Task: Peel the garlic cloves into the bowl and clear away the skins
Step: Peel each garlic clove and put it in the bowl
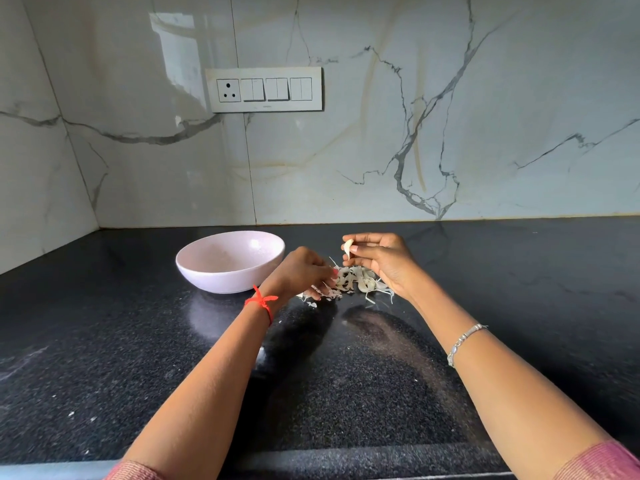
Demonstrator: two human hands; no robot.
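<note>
Garlic clove (348,244) by clove, the job looked barely started. What showed of the inside of the bowl (230,261) held nothing, so most of the peeling and all of the clearing seemed to remain.

Nearest, two forearms reached over the dark desk (104,341), a red thread (261,301) on the left wrist and a bracelet (464,341) on the right. The left hand (304,271) hung with its fingers curled down into the heap of skins (349,282). It touched them, but I could not tell whether it pinched a piece. Just beyond the heap, the right hand (381,261) gripped the clove between thumb and fingertips, lifted clear of the desk. Some whole cloves may have lain among the skins, though that was too small to tell. The bowl stood left of the heap, close beside the left hand. Behind it rose a marble wall (485,98) with a switch panel (264,89).
</note>
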